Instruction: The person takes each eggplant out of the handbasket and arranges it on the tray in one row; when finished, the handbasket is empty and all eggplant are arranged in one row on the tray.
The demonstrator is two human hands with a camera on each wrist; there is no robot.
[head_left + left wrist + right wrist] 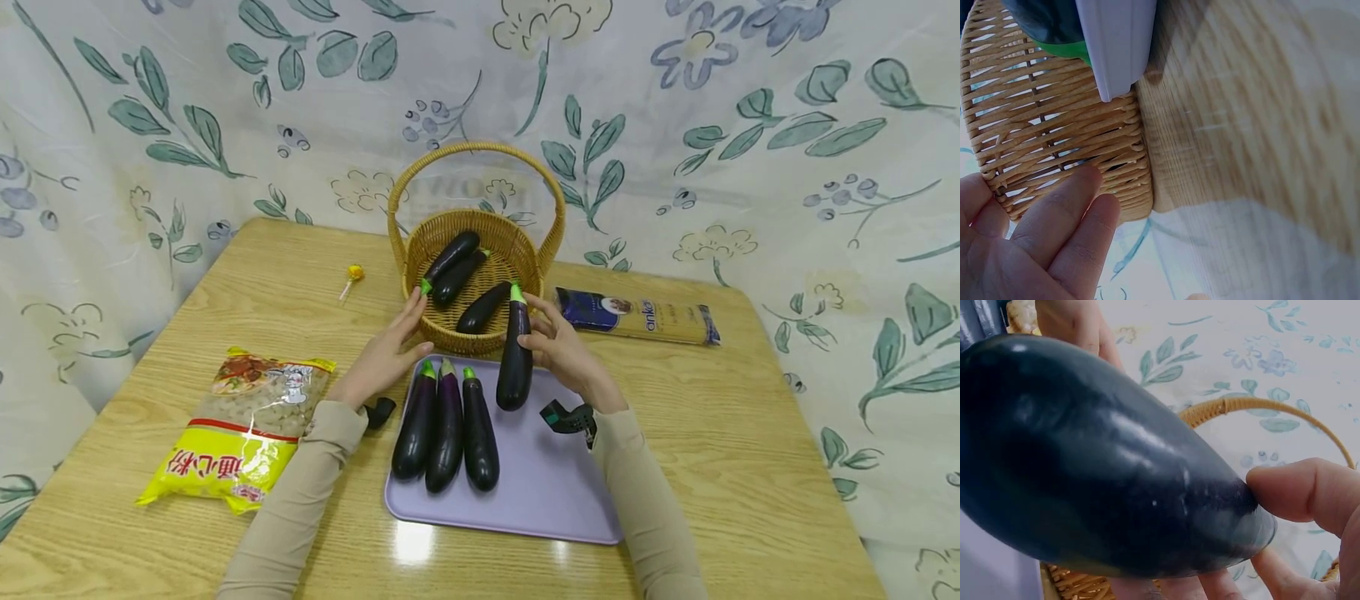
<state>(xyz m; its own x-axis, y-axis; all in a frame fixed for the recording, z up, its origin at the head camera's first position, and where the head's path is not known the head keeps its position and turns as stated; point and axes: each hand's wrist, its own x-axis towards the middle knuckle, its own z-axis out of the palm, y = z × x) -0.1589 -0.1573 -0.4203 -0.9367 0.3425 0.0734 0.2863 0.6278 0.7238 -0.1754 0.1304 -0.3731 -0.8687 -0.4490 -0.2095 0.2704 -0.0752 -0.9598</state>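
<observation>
**Right now: one eggplant in hand, between basket and tray**

From where I sit, my right hand (558, 346) has its fingers curled round a dark eggplant (515, 358), holding it nearly upright with the green cap up. It hangs over the far edge of the lilac tray (555, 492), just near of the wicker basket (525, 250). In the right wrist view the thumb (1300, 490) presses on the glossy skin close to one end, with other fingertips coming round from beneath.

My left hand (386, 354) rests with straight, relaxed fingers against the near left wall of the basket; the left wrist view shows the fingertips (1079, 206) right at the weave, gripping nothing.

Three eggplants (447, 425) lie side by side on the left half of the tray, caps pointing far. Three more (461, 271) lie in the basket.

I judge the held eggplant to be firm and fairly light, but its skin is smooth and shiny, so it could slide in a loose grip. I would take hold round the thick middle of the body, fingers wrapped well about it, not by the tapering cap end. It looks stiff enough to be set down flat without bending
</observation>
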